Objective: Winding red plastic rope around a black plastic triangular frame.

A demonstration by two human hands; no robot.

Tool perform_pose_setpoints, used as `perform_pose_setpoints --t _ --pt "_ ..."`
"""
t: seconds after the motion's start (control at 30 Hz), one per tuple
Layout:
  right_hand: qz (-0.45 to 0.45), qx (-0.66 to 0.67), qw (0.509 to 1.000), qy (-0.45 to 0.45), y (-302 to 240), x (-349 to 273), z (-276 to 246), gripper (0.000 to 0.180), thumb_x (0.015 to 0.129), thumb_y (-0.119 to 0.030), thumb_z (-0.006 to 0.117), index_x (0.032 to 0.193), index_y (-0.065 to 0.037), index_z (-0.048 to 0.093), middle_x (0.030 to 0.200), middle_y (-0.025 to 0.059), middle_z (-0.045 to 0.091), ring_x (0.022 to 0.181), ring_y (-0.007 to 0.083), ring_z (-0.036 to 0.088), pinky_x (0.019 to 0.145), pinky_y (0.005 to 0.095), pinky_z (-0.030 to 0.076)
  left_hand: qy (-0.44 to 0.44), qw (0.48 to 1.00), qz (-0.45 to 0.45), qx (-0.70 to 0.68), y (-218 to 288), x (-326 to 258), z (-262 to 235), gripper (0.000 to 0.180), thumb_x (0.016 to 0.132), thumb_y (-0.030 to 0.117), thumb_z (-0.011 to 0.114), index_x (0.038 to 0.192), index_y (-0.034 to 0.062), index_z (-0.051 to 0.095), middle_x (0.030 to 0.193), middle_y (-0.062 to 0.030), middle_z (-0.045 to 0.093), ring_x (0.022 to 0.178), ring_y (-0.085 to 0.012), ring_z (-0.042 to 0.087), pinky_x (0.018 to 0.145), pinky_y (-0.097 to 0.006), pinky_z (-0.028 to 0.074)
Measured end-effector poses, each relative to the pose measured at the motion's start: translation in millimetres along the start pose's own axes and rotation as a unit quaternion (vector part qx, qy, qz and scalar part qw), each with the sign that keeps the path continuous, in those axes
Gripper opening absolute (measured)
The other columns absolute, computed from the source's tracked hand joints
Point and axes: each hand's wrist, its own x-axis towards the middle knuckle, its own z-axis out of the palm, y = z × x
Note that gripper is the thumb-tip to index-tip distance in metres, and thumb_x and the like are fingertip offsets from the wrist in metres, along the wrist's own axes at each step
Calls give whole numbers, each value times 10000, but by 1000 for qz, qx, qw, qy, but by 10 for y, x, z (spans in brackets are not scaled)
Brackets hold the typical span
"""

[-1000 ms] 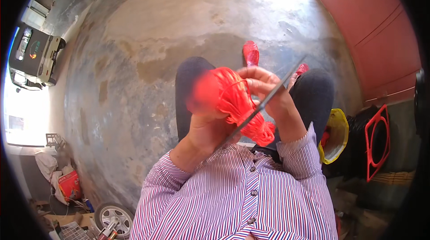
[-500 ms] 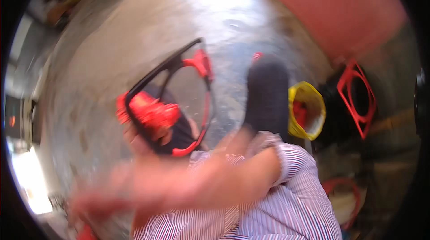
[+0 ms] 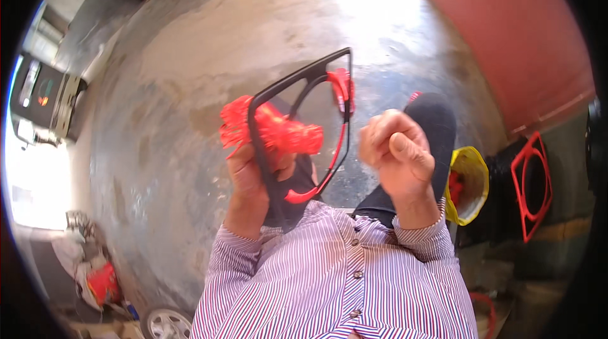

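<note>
My left hand [image 3: 248, 171] is closed around the lower left side of a black plastic frame [image 3: 304, 73] with a round inner ring. Red pieces line part of that ring. A crumpled bunch of shiny red material [image 3: 272, 130] is in the same hand, pressed against the frame; whether it is strips or a bag I cannot tell. The frame is held up tilted in front of my lap. To its right, apart from it, my right hand [image 3: 399, 155] is raised with curled fingers and the thumb folded toward them. Anything inside those fingers is hidden.
A yellow-rimmed container [image 3: 472, 196] with red bits inside stands right of my knee. Beyond it a red frame [image 3: 532, 187] leans against something black. A large red panel [image 3: 513, 41] rises at far right. A wheel [image 3: 168, 324] and a red bag-like item [image 3: 104, 283] lie at lower left.
My right hand has swung from the lower left, across my lap, up to the right of the frame. The view has shifted, and the black frame appears farther right, still in my left hand.
</note>
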Motion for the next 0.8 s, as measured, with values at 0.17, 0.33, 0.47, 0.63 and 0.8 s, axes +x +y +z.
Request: perform_pose_setpoints --t 0.17,0.33,0.47,0.63,0.8 --pt "118 -270 954 58 162 17 -9 532 768 -83 759 1258 -2 568 1138 70 627 1035 136 593 813 251 479 7 998 -8 -54 -33 -20 15 440 888 300 601 1211 3 575 946 -163 659 609 -215 514 434 -319 402" --pt "148 -175 971 68 441 86 326 677 772 -122 844 1335 11 492 1198 79 612 1062 124 596 924 279 488 35 999 -37 8 -28 -54 115 572 882 434 657 1295 53 553 996 -64 660 623 -133 546 447 -252 377" --pt "168 -127 972 100 404 139 356 571 771 -79 839 1232 17 516 1192 81 608 1074 120 594 973 282 478 26 998 -32 49 -23 -77 218 594 869 437 668 1292 35 554 984 -60 657 630 -133 554 460 -249 380" --pt "76 -184 978 55 383 126 313 459 749 17 742 1153 7 522 1204 133 613 1075 143 599 971 299 479 5 1000 -13 8 16 -66 251 643 840 402 586 1320 -22 525 970 -144 665 598 -193 494 470 -292 361" --pt "43 -24 994 98 202 204 161 434 750 -88 655 1144 0 496 1234 193 601 1142 269 615 1041 408 454 -31 998 -47 5 14 -106 204 633 828 361 555 1325 -30 522 931 -132 619 615 -155 477 475 -258 342"
